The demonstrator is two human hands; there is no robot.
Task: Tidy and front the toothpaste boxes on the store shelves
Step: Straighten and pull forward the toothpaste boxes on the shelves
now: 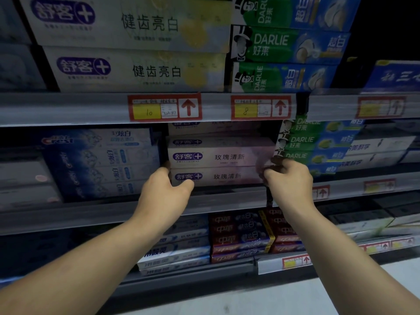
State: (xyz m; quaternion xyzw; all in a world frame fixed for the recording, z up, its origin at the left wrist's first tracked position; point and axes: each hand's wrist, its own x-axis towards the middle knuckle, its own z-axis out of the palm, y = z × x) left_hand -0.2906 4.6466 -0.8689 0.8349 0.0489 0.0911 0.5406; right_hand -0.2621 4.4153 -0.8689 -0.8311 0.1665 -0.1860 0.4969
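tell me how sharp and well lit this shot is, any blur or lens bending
Head view: dim overall, going black in the top right corner. The print on the pink boxes held by the left hand and right hand reads clearly. The Crest boxes at left and the far-right price tag are smeared. The wide lens makes the shelf rails splay rather than run parallel.

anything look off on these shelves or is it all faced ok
Yes. On the top shelf, the lowest Darlie box shows its logo turned sideways, unlike the level Darlie box above. The Crest boxes below sit skewed. The left hand and right hand grip the bottom pink box.
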